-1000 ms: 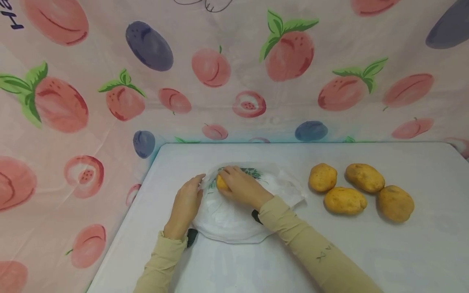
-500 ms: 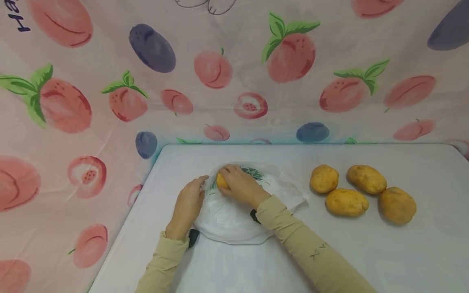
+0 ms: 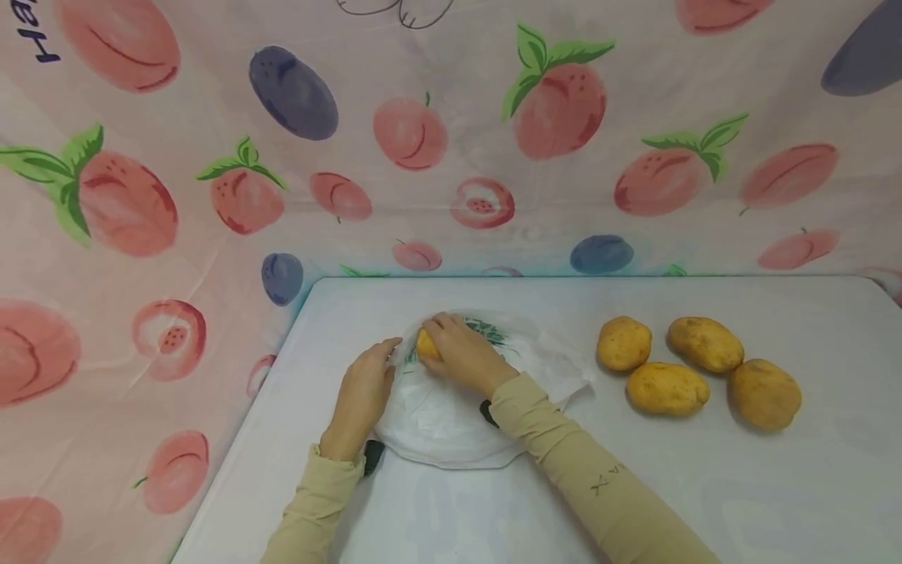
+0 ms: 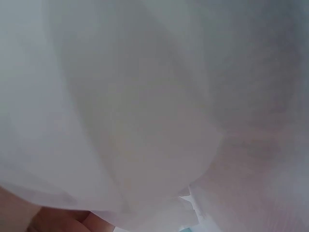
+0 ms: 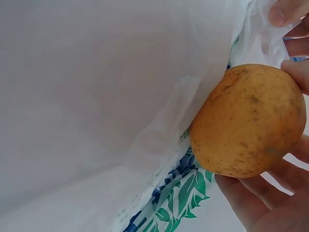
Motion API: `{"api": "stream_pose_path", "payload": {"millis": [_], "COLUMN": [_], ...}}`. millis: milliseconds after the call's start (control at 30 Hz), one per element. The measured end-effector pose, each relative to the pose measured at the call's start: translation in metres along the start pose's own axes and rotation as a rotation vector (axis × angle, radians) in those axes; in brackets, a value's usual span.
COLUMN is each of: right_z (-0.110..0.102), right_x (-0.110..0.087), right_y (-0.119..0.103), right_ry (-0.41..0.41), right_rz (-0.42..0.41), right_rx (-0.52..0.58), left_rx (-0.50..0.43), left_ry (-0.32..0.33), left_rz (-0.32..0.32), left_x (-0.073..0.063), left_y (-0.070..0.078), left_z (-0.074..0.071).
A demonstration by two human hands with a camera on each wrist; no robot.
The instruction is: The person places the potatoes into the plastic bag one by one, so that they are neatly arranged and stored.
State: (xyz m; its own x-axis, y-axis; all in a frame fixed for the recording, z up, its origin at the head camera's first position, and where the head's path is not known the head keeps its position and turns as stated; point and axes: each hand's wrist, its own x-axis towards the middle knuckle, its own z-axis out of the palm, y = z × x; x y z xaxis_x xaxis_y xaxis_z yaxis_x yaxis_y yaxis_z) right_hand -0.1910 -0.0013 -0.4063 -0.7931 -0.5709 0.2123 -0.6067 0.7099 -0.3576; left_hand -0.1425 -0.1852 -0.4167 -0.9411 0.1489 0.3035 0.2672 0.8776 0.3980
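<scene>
Almost no change is seen over the last second: the potato [image 3: 426, 345] is still gripped by the right hand [image 3: 461, 352] against the white bag [image 3: 451, 442], so not yet released. Bag edge is held by the left hand [image 3: 361, 392].

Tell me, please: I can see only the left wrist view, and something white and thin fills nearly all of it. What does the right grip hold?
Observer: The right grip holds a potato; the right wrist view shows this well.
Operator: Thank you. Are there also other potatoes which nobody holds?
Observer: Yes. In the head view, four loose potatoes lie on the white table, to the right of the white bag.
Operator: I understand. Is something printed on this bag?
Observer: Yes. The right wrist view shows a print with green leaf shapes and blue marks.
</scene>
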Motion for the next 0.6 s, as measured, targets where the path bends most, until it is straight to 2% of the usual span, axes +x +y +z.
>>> {"api": "stream_pose_path", "payload": {"millis": [333,600], "right_z": [-0.005,-0.019], "right_x": [-0.004,-0.012], "right_y": [-0.002,-0.006], "right_ry": [0.001,0.047], "right_rz": [-0.041,-0.095], "right_rx": [-0.033,-0.024], "left_rx": [0.007,0.000], "left_ry": [0.028,0.031], "left_rz": [0.025,0.027], "left_x": [-0.001,0.000], "left_y": [-0.002,-0.002], "left_z": [0.002,0.001]}}
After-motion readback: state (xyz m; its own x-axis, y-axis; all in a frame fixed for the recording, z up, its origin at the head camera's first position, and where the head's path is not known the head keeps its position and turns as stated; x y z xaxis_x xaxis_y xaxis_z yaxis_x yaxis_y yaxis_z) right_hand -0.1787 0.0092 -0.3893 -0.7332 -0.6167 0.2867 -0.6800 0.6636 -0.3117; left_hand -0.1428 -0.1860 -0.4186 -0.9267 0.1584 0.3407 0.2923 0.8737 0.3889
